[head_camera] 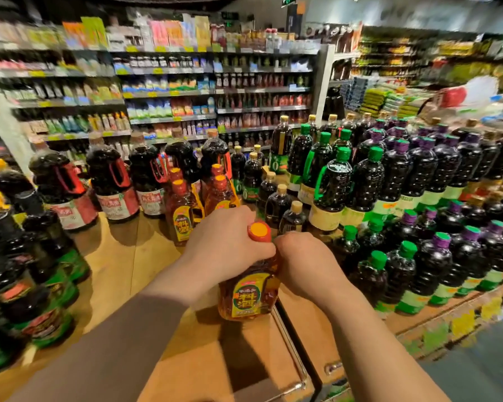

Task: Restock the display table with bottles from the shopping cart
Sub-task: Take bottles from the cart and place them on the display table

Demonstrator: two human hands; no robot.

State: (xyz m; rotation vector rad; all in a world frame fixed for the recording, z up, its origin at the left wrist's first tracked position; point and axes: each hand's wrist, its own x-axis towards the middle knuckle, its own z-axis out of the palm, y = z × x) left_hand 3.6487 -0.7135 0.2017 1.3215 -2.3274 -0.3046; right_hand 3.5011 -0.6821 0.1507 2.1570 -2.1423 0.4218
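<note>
An amber cooking-wine bottle with an orange cap and a yellow-green label stands upright over the near part of the wooden display table. My left hand grips its neck just under the cap. My right hand holds the bottle's handle side on the right. Three more bottles of the same kind stand further back in the middle of the table. A metal rail of the shopping cart shows below the bottle; its contents are hidden.
Large dark bottles with red handles line the back left. Green-capped and purple-capped dark bottles fill the right side in tiers. Dark bottles with green labels crowd the left edge. Store shelves stand behind.
</note>
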